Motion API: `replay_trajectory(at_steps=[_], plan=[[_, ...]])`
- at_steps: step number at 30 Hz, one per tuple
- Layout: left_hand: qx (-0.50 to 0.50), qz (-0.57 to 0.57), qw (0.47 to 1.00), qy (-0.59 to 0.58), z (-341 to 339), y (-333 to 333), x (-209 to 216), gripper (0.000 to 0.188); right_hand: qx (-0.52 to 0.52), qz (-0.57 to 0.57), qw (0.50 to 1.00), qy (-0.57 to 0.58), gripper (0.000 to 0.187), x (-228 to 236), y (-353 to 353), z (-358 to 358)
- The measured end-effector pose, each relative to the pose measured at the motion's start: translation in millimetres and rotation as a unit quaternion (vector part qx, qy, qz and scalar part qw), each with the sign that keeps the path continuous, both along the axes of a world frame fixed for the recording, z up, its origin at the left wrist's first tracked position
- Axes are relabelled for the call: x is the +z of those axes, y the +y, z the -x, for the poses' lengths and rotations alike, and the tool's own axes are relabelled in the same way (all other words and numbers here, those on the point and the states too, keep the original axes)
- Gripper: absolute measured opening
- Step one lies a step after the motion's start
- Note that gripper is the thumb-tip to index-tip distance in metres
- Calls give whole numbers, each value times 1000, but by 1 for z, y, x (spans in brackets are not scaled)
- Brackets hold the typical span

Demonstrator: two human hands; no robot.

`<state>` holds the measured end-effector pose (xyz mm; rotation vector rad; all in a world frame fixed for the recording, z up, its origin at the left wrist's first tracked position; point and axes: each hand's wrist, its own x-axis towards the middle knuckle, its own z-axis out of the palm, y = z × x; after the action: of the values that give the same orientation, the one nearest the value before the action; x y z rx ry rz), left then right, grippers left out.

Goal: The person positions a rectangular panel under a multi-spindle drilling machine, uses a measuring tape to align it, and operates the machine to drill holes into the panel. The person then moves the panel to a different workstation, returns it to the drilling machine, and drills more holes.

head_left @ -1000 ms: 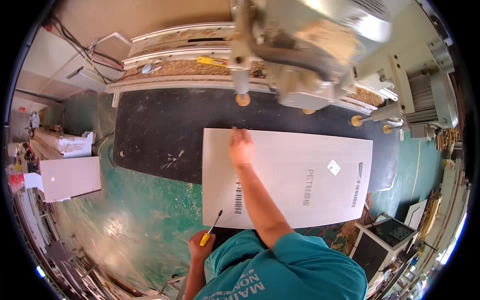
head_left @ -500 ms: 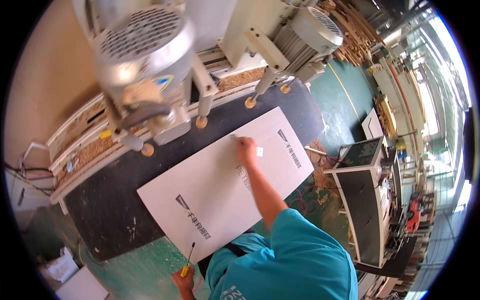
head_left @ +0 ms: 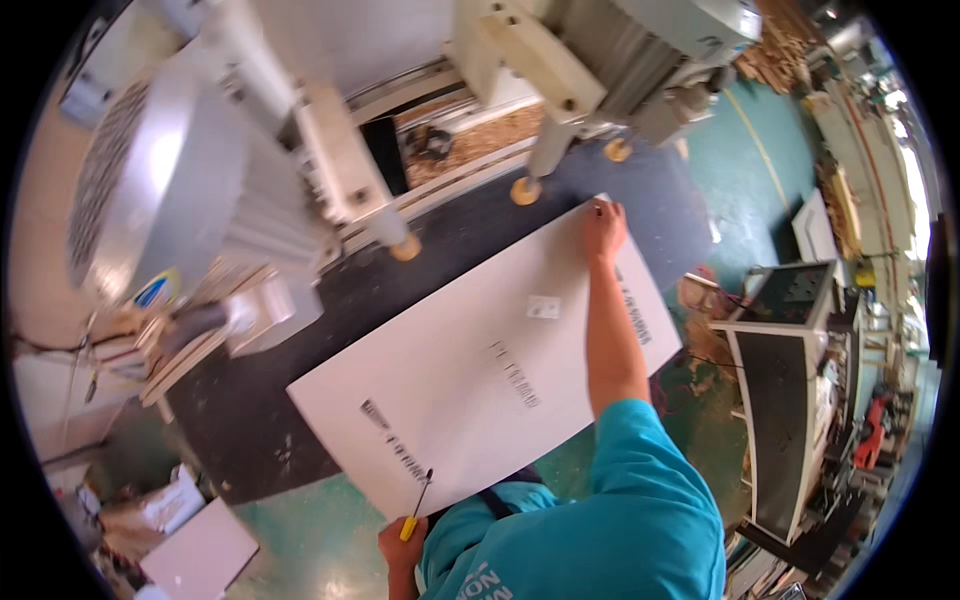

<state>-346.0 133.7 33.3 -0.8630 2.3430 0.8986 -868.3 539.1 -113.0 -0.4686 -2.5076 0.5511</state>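
Note:
A white rectangular panel (head_left: pixel 480 390) with dark print lies slantwise on the black machine table (head_left: pixel 240 400). A small white label (head_left: pixel 543 307) is on its face. My right hand (head_left: pixel 604 236) is at the panel's far right corner, its fingers closed. A tiny dark spot shows at the fingertips, too small to name. Near the panel's near left corner, my left hand (head_left: pixel 398 548) grips a screwdriver (head_left: pixel 409 528) by its yellow handle, the dark tip pointing up and over the panel.
Two large motors (head_left: pixel 190 190) on a pale machine frame stand over the table's far side, with tan round-tipped posts (head_left: pixel 404 247) close to the panel. A control cabinet (head_left: pixel 785 410) stands to the right. Boards and scraps (head_left: pixel 200 550) lie at lower left.
My right hand has moved right and away from me, from the panel's far edge to its far right corner. The view has shifted closer to the motors. My left hand still holds the screwdriver.

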Motion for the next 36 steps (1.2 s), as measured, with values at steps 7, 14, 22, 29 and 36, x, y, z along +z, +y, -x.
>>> replay_trajectory(at_steps=[7,14,22,29,36], plan=[[72,0,994,82,-19,-62,-6,27,115,75,990,-28,18,13,-160,-96],[166,-6,979,117,-119,-135,-17,24,258,93,961,15,22,3,-412,-232],[270,33,949,161,-188,-184,-11,21,458,130,879,15,12,0,-592,-343],[297,53,944,134,-201,-164,-17,21,522,92,848,14,11,14,-517,-288],[400,59,904,138,-189,-99,-8,24,689,29,723,-51,20,-4,-481,-310]])
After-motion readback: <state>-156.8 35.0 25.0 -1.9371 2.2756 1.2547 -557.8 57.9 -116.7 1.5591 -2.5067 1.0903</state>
